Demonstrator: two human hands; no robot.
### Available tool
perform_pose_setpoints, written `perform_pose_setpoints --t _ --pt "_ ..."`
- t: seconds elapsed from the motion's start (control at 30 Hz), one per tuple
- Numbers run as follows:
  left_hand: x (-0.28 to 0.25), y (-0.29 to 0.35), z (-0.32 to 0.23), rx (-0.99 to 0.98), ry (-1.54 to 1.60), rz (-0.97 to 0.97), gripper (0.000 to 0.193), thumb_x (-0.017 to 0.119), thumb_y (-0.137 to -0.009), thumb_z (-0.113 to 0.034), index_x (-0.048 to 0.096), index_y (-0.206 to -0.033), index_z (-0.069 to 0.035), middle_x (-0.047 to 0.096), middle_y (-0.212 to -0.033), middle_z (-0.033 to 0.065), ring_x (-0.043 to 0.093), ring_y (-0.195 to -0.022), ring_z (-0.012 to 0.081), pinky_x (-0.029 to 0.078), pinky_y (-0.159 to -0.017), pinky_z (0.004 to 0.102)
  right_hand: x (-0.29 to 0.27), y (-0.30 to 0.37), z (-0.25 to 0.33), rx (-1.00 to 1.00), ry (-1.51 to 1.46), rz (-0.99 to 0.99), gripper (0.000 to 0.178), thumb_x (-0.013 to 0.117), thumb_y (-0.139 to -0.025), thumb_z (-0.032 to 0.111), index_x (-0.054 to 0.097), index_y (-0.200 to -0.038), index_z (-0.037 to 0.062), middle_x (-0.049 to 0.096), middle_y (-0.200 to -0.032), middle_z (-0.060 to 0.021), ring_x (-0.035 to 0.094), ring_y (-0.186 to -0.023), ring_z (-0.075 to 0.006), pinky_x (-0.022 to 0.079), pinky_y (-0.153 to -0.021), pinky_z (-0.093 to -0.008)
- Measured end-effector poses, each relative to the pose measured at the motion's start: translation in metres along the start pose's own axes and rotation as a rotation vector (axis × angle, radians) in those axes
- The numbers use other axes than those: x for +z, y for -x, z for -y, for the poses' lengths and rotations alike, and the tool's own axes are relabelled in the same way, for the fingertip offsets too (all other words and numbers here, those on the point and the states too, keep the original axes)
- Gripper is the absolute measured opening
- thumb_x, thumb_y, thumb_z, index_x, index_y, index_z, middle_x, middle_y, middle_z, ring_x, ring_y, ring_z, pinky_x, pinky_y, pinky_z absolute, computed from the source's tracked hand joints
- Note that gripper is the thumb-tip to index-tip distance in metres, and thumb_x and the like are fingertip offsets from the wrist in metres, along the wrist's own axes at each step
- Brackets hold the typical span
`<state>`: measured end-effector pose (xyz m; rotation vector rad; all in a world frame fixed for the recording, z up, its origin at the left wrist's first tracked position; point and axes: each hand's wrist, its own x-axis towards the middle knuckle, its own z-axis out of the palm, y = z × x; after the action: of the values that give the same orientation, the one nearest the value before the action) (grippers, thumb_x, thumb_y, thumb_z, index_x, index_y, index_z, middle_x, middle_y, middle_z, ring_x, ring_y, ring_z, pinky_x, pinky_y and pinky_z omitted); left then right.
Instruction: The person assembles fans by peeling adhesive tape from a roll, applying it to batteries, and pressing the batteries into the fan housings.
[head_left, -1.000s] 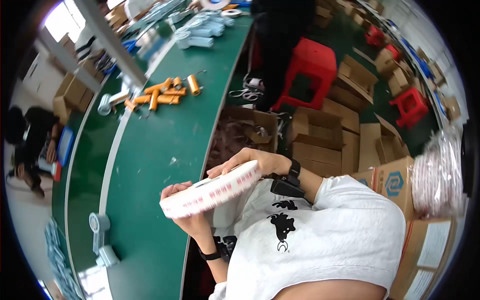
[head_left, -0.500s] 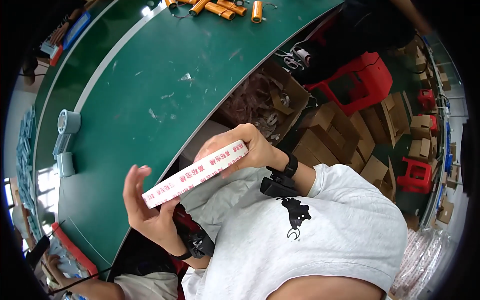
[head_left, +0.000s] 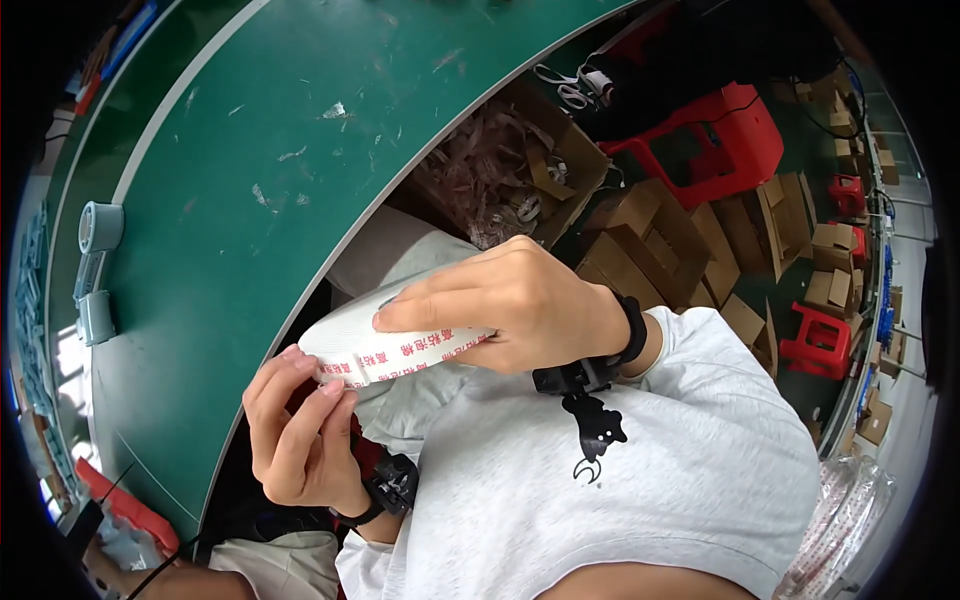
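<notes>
A wide roll of white foam tape [head_left: 408, 345] with red print on its liner is tilted in front of me, its flat side turned partly up. My right hand [head_left: 520, 305] grips the roll from above, fingers stretched over its side and the thumb under its edge. At the roll's left end, my left hand [head_left: 310, 425] pinches the tape's edge between fingertips and thumb, where a short piece of liner seems to lift. Both wrists wear black bands with small devices.
The green table [head_left: 240, 150] curves along my left, with a light-blue tape dispenser [head_left: 93, 270] on it. Beyond its edge are an open carton of scrap liner [head_left: 490, 165], red stools [head_left: 715, 150] and empty cartons [head_left: 650, 245]. Another person's arm [head_left: 180, 580] shows at the lower left.
The roll has turned from edge-on to showing its flat side. My left fingers have closed on its left end, and my right hand has shifted over its top. The view has also moved.
</notes>
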<state>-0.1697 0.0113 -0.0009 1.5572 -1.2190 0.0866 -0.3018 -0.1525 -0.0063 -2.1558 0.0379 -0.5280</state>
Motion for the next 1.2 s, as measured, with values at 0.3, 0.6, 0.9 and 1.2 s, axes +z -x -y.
perform_pose_setpoints --t 0.3,0.6,0.9,1.2 --pt "0.0 0.006 -0.012 -0.05 -0.161 0.033 0.018 0.066 -0.064 0.011 0.063 -0.081 0.007 0.063 -0.088 0.0178 0.061 -0.088 0.0333 0.05 -0.077 0.0386 0.004 -0.002 0.013 -0.05 0.307 -0.047 0.033 0.07 -0.063 0.012 0.065 -0.096 0.0087 0.066 -0.086 -0.0088 0.066 -0.074 -0.0208 0.055 -0.061 -0.0277" --pt "0.009 0.003 -0.007 -0.108 -0.085 0.064 0.02 0.069 -0.06 0.009 0.064 -0.078 0.004 0.063 -0.082 0.0155 0.061 -0.085 0.0327 0.051 -0.069 0.0347 0.003 0.006 0.012 -0.057 0.49 -0.05 0.023 0.063 -0.069 0.016 0.064 -0.092 0.0104 0.065 -0.083 -0.0098 0.065 -0.071 -0.0179 0.054 -0.062 -0.026" --pt "0.014 0.007 -0.014 -0.25 -0.114 0.066 0.01 0.064 -0.067 0.007 0.06 -0.076 0.005 0.059 -0.08 0.0129 0.056 -0.076 0.0235 0.046 -0.067 0.0289 0.002 0.005 0.012 -0.083 0.535 0.004 0.024 0.062 -0.07 0.017 0.063 -0.093 0.0112 0.065 -0.082 -0.0095 0.065 -0.07 -0.0177 0.054 -0.064 -0.0257" --pt "0.016 0.005 -0.011 -0.477 0.14 0.056 0.006 0.058 -0.076 0.002 0.053 -0.078 0.005 0.054 -0.084 0.0111 0.046 -0.069 0.0141 0.036 -0.061 0.0214 0.002 0.002 0.003 -0.1 0.501 0.003 0.022 0.062 -0.072 0.019 0.064 -0.092 0.0124 0.065 -0.083 -0.0095 0.065 -0.071 -0.018 0.055 -0.066 -0.0265"
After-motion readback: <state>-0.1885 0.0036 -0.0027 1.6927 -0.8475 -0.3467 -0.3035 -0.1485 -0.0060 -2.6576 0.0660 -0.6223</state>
